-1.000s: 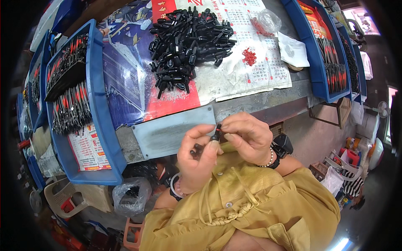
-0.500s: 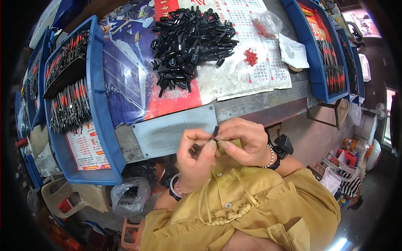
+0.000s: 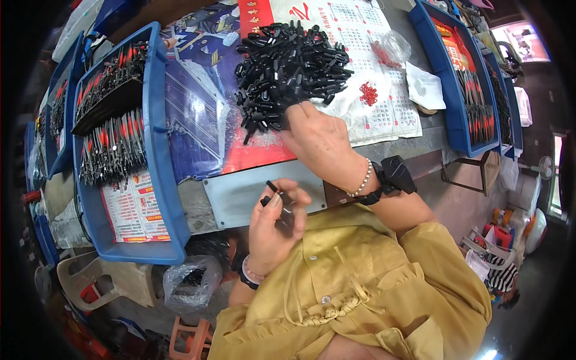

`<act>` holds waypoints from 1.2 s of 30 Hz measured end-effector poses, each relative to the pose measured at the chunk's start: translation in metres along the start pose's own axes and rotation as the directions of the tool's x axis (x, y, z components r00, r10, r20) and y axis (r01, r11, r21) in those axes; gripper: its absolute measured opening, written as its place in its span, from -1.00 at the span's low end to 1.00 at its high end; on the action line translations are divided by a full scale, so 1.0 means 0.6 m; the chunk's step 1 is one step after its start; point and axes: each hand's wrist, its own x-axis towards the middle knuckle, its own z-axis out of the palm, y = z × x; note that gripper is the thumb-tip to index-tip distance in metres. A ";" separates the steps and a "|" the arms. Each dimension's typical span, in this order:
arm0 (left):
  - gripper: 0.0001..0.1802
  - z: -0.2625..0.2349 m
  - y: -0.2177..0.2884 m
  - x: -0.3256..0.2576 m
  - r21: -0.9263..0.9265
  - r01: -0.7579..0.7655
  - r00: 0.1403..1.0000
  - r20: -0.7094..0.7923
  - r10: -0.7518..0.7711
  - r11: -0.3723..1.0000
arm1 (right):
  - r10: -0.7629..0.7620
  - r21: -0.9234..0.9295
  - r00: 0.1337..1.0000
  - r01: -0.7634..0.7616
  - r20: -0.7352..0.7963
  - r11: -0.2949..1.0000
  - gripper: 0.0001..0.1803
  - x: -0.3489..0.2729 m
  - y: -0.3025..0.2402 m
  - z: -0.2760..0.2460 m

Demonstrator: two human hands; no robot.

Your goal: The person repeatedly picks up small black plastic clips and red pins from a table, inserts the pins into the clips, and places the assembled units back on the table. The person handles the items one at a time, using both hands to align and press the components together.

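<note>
Reaching into the pile of small black plastic parts point(image 3: 291, 69) on the bench, the right hand point(image 3: 318, 141) is digging in with its fingers curled, while the left hand point(image 3: 273, 231) is pinching a thin black piece point(image 3: 271, 193) near the chest.

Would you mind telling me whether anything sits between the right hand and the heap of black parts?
Nothing visible does: the right hand already rests its fingertips on the near edge of the heap of black parts, with no object between them.
</note>
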 end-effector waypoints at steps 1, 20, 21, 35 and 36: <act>-0.73 -0.002 0.001 -0.001 0.003 -0.004 1.000 -0.002 0.004 1.000 | -0.007 -0.046 1.000 0.006 -0.016 0.999 -0.81 0.004 -0.002 0.005; -0.77 0.046 0.005 0.017 0.774 0.014 0.997 -0.060 0.052 0.633 | -0.231 0.612 0.935 0.018 0.270 0.790 -0.81 -0.103 0.033 -0.155; -0.79 0.051 0.004 0.019 0.767 0.043 0.998 -0.067 0.014 0.640 | -0.235 0.622 0.942 0.037 0.239 0.782 -0.81 -0.108 0.036 -0.156; -0.71 0.067 -0.020 0.044 0.537 0.178 0.984 -0.113 -0.139 0.825 | 0.213 0.556 0.977 -0.183 0.011 0.811 -0.87 -0.103 0.156 -0.147; -0.71 0.066 -0.021 0.046 0.517 0.163 0.987 -0.092 -0.135 0.840 | 0.247 0.436 0.968 -0.202 -0.050 0.877 -0.88 -0.096 0.170 -0.142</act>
